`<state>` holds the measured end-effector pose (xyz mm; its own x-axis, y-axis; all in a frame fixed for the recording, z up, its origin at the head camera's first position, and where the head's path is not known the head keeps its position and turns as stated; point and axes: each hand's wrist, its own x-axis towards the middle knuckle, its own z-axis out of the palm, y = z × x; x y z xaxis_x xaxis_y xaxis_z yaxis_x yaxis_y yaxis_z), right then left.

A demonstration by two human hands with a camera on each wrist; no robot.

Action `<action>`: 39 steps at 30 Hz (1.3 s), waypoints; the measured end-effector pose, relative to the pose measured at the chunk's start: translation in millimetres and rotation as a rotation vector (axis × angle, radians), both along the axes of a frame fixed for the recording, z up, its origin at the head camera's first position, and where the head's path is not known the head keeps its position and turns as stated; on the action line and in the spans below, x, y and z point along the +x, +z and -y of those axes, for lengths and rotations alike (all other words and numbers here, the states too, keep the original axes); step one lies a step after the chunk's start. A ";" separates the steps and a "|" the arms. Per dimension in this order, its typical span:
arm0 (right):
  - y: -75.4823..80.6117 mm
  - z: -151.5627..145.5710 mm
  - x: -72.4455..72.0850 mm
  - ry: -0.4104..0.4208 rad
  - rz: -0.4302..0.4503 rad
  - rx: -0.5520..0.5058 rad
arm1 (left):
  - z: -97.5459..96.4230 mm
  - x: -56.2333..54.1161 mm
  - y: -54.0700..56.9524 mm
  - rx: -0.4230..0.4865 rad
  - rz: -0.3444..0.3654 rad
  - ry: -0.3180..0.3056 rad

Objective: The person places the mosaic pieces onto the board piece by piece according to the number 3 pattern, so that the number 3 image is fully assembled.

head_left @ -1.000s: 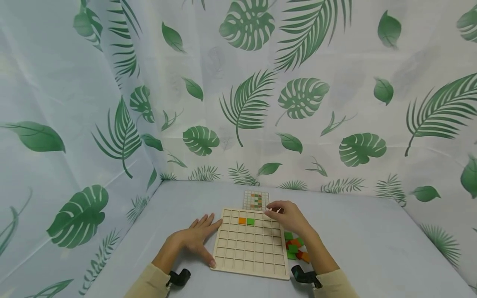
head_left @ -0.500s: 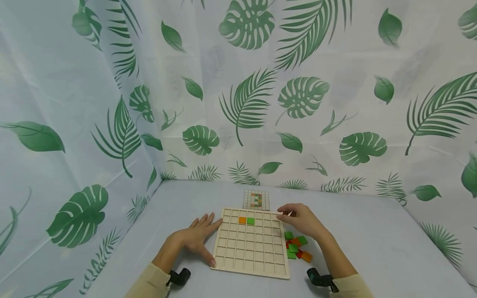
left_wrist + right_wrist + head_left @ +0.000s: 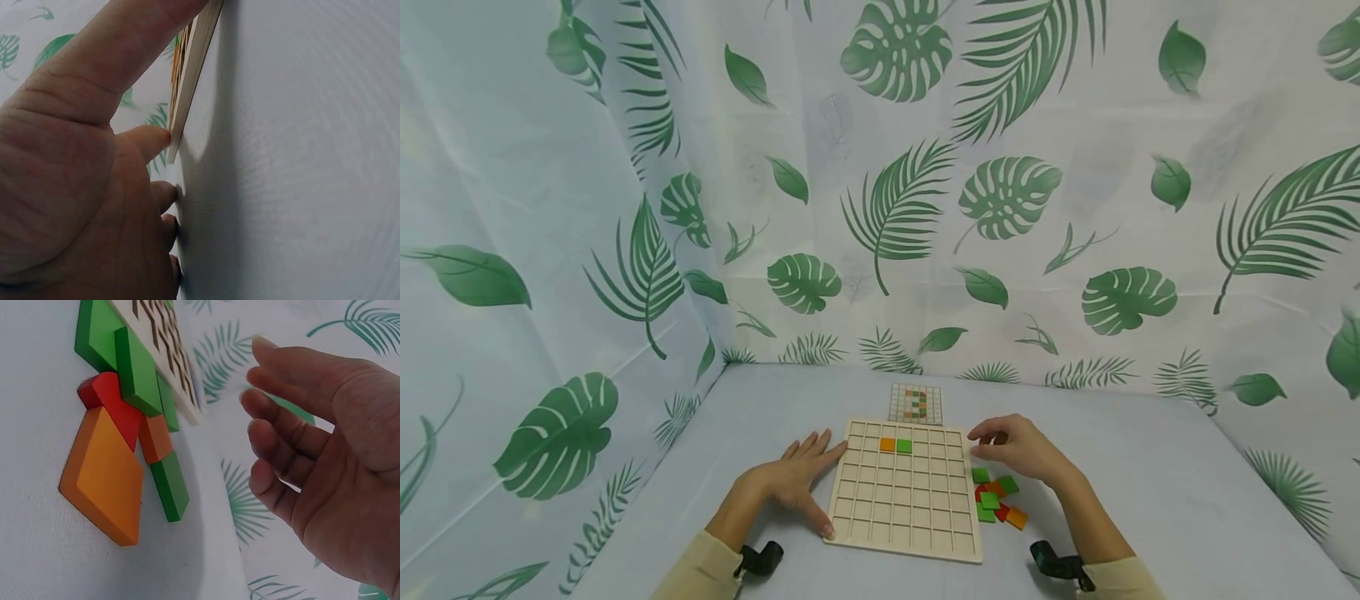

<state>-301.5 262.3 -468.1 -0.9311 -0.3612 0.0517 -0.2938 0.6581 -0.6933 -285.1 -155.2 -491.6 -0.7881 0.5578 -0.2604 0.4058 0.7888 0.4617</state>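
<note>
A wooden grid board point(image 3: 901, 500) lies flat on the table, with one orange tile point(image 3: 887, 445) and one green tile point(image 3: 905, 447) side by side in a row near its far edge. My left hand point(image 3: 793, 479) rests at the board's left side, fingers spread, thumb at the near left corner and index finger on the edge. Just off the board's far right corner hovers my right hand point(image 3: 1018, 446), its fingers loosely curved and holding nothing. In the right wrist view, this hand is above a loose pile with an orange tile point(image 3: 106, 478), a red piece point(image 3: 115, 406) and several green tiles point(image 3: 139, 372).
A small printed card point(image 3: 916, 404) with a coloured grid pattern lies beyond the board's far edge. The loose tiles point(image 3: 990, 501) sit against the board's right side. Leaf-printed cloth point(image 3: 925, 208) rises behind and to the left of the pale table point(image 3: 1150, 492).
My right hand has moved right, from over the board's far right corner to beside it, uncovering the card and more of the tile pile. My left hand and the board have stayed put.
</note>
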 end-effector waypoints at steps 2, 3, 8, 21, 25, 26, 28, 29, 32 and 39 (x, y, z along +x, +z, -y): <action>-0.3 -1.4 -0.3 0.009 0.006 -0.002 | 0.1 0.3 0.5 0.000 -0.002 -0.003; -0.3 -1.9 -0.6 0.012 0.009 0.000 | 0.1 0.4 0.8 0.000 -0.003 -0.003; -0.5 -3.8 -0.1 0.025 0.039 0.004 | 0.2 -0.4 0.5 -0.002 -0.005 -0.002; -3.1 -8.2 4.4 0.204 0.225 -0.036 | 0.2 0.9 1.4 -0.004 -0.011 -0.002; -3.4 -7.2 5.5 0.225 0.251 -0.027 | 0.5 0.7 1.7 -0.001 -0.015 -0.010; -3.8 -7.3 5.7 0.230 0.252 -0.021 | 0.6 0.9 1.9 -0.001 -0.016 -0.010; -4.9 -7.7 5.5 0.238 0.256 -0.018 | 0.0 1.3 2.3 -0.001 -0.013 -0.009; -5.4 -8.0 5.4 0.239 0.253 -0.017 | -0.1 1.7 2.6 0.000 -0.013 -0.009; -6.4 -8.6 4.8 0.236 0.248 -0.025 | -0.7 2.4 2.7 -0.001 -0.013 -0.004; -7.3 -10.3 5.2 0.245 0.258 -0.028 | -0.6 1.9 1.4 0.002 -0.007 -0.002</action>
<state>-296.4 272.6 -475.4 -0.8008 -0.5769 -0.1608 -0.2533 0.5696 -0.7819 -283.2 -154.7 -490.2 -0.7886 0.5600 -0.2542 0.4106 0.7871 0.4603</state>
